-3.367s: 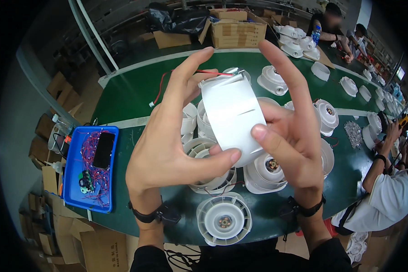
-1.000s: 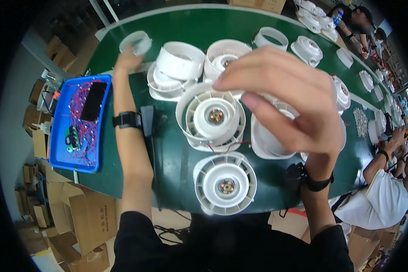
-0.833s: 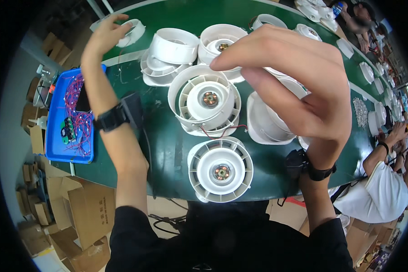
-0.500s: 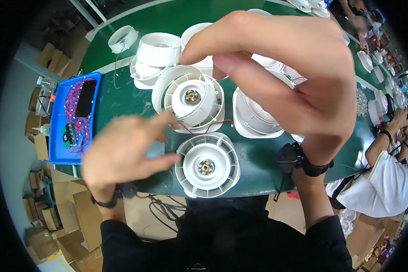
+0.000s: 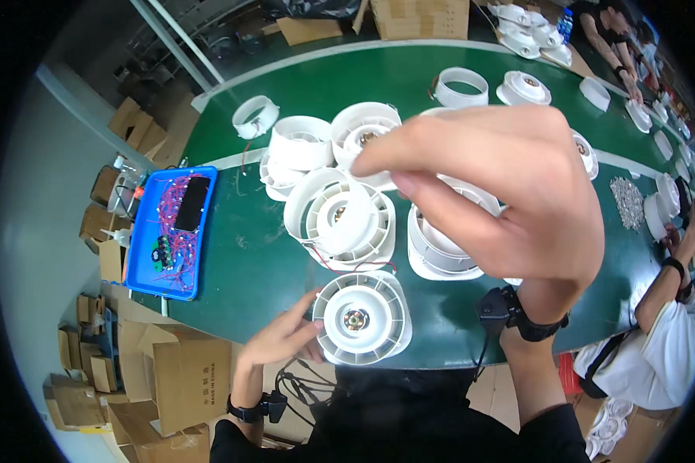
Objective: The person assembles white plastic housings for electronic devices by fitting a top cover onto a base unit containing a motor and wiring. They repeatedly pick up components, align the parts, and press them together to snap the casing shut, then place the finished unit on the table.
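Nearest me on the table edge lies a round white fan housing with radial ribs and a copper-wound motor core in its middle. My left hand holds its left rim, thumb on top and fingers along the side. Raised high and close to the camera is my right hand, its thumb and index finger bent toward each other in a pinch. Anything small between those fingertips cannot be made out. Behind the near housing stands another housing with a tilted white ring on it, and a red-and-black wire trails from it.
A blue tray of wires, a circuit board and a black slab sits at the left. More white housings stand farther back. At the right are a pile of small metal parts and a co-worker's arm. Cardboard boxes stand lower left.
My left hand, blurred and above the table earlier, has come down onto the near housing's left rim. My right hand keeps its pinched shape. The view has shifted, showing more of the far table.
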The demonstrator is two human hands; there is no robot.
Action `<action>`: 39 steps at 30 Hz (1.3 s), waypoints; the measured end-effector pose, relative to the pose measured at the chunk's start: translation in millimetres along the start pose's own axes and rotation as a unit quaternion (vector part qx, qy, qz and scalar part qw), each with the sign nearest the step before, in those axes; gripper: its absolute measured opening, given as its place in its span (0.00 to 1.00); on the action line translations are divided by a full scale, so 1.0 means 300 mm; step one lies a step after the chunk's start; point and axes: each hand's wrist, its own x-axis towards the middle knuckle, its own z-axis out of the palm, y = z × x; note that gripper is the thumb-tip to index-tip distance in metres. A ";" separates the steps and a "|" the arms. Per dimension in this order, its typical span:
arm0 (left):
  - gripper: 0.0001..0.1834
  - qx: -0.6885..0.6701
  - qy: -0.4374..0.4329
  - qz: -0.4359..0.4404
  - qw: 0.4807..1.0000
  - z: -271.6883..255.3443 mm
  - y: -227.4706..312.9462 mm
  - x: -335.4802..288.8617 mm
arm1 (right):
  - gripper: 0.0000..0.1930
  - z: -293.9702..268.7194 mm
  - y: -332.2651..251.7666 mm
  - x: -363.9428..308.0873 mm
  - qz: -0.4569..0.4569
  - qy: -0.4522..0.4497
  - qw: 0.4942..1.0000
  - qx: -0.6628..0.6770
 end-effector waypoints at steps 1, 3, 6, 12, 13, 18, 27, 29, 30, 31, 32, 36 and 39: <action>0.35 0.011 0.004 -0.003 1.000 -0.007 -0.004 -0.008 | 0.12 -0.019 0.000 -0.008 0.002 -0.003 1.000 -0.007; 0.35 0.026 0.013 -0.017 0.999 -0.032 -0.012 -0.039 | 0.12 -0.029 -0.011 -0.011 0.018 -0.009 1.000 0.008; 0.36 0.070 0.009 -0.035 0.997 -0.084 -0.017 -0.118 | 0.13 -0.054 -0.035 -0.013 0.039 -0.008 0.999 0.018; 0.34 -0.053 0.130 -0.033 0.990 -0.228 -0.165 -0.334 | 0.11 -0.096 -0.014 -0.036 0.041 0.011 0.999 0.016; 0.34 -0.060 0.159 0.001 0.985 -0.253 -0.159 -0.341 | 0.11 -0.118 -0.013 -0.041 0.039 0.014 0.999 0.006; 0.38 -0.055 0.373 0.191 0.906 -0.381 -0.037 -0.225 | 0.04 -0.070 0.013 -0.056 0.030 0.025 0.999 0.033; 0.28 0.033 0.250 0.275 0.928 -0.692 0.560 0.344 | 0.12 -0.085 -0.013 -0.078 0.089 -0.086 0.990 0.065; 0.27 0.069 0.227 0.216 0.947 -0.695 0.683 0.548 | 0.13 -0.078 0.002 -0.107 0.117 -0.102 0.985 0.078; 0.29 0.089 0.225 0.179 0.954 -0.718 0.717 0.635 | 0.14 -0.088 0.001 -0.110 0.133 -0.111 0.982 0.070; 0.29 0.107 0.213 0.156 0.959 -0.759 0.738 0.698 | 0.15 -0.103 -0.007 -0.111 0.145 -0.118 0.980 0.066; 0.29 0.127 0.200 0.105 0.966 -0.752 0.773 0.773 | 0.16 -0.118 -0.010 -0.115 0.164 -0.128 0.977 0.057; 0.26 0.162 0.196 0.033 0.967 -0.750 0.767 0.979 | 0.13 -0.138 0.022 -0.115 0.210 -0.145 0.966 0.039; 0.22 0.147 0.142 0.022 0.979 -0.953 0.607 1.031 | 0.14 -0.111 0.033 -0.102 0.206 -0.132 0.969 0.042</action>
